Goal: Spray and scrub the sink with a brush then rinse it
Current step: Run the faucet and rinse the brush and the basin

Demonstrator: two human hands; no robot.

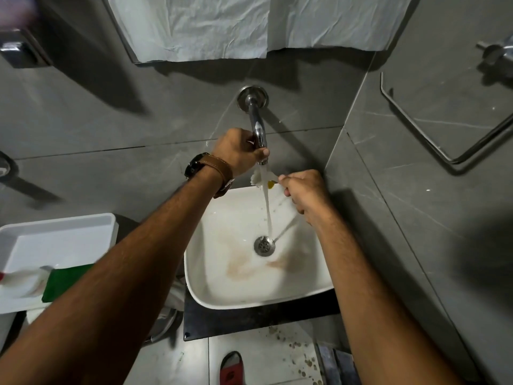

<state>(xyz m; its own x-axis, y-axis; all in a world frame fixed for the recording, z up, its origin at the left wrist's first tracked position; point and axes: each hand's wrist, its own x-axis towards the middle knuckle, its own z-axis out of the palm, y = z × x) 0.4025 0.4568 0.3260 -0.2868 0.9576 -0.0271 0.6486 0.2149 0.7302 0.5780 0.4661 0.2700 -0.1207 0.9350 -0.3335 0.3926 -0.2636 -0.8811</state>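
Observation:
A white square sink (pixel 222 298) stands on a dark counter, with brownish stains on its floor around the metal drain (pixel 264 245). Water runs from the chrome wall tap (pixel 256 126) straight down onto the drain. My left hand (pixel 238 151), with a brown-strapped watch on the wrist, is closed around the tap's spout end. My right hand (pixel 304 191) grips a brush (pixel 262 180) with white bristles and a yellow spot, and holds its head under the stream. The brush handle is hidden in my fist.
A white tray (pixel 55 226) at the left holds a green scrub pad (pixel 65 279) and a white bottle (pixel 20 279). Grey tiled walls close in behind and to the right, with a metal towel rail (pixel 455 159). A red slipper (pixel 231 369) lies on the floor below.

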